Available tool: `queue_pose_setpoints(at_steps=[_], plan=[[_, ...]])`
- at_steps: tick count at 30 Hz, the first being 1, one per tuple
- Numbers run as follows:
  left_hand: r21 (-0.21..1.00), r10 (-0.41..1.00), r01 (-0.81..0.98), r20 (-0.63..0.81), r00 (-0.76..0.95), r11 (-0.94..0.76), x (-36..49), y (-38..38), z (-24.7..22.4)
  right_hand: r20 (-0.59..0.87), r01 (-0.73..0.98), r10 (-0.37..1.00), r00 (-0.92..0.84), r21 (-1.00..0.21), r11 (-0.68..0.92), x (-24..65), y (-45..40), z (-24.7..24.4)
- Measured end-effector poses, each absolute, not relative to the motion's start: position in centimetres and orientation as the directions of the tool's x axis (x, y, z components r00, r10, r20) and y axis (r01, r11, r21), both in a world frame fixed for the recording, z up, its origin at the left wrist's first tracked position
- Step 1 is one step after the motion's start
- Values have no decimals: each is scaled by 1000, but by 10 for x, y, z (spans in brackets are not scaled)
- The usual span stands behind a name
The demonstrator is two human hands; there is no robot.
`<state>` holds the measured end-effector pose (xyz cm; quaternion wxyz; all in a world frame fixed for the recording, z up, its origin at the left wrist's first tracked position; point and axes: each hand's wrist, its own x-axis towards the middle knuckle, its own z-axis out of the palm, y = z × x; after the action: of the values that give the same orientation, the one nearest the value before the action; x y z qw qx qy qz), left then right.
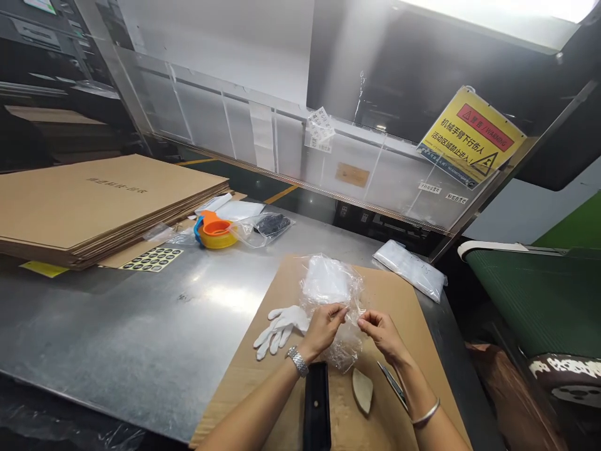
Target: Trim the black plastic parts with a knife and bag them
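Clear plastic film (345, 347) lies crumpled over the cardboard sheet (399, 300), around a white wrapped stack (326, 280). My left hand (325, 329), with a metal watch at the wrist, pinches the film near its middle. Just to the right, my right hand (381, 331) pinches another part of the film between thumb and finger. A white glove (280, 329) rests left of my left hand. Below the hands are a black case (317, 407), a beige curved piece (362, 391) and a slim metal tool (393, 384) beside my right forearm.
A cardboard stack (107, 200) fills the table's left. Nearby lie a sticker sheet (153, 259), tape rolls (216, 230) and a bag with a black item (272, 224). Folded plastic bags (410, 268) sit back right. A clear panel (291, 147) stands behind; a green conveyor (539, 294) is right.
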<state>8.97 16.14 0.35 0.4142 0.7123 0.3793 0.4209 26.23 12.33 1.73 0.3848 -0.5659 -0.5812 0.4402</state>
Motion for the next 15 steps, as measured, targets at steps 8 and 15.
queue_pose_setpoints(at_steps=[8, 15], plan=[[716, 834, 450, 360, 417, -534, 96, 167, -10, -145, 343, 989, 31, -928, -147, 269, 143, 7], [606, 800, 551, 272, 535, -574, 107, 177, -23, -39, 354, 961, 275, -925, -139, 295, 157, 8]])
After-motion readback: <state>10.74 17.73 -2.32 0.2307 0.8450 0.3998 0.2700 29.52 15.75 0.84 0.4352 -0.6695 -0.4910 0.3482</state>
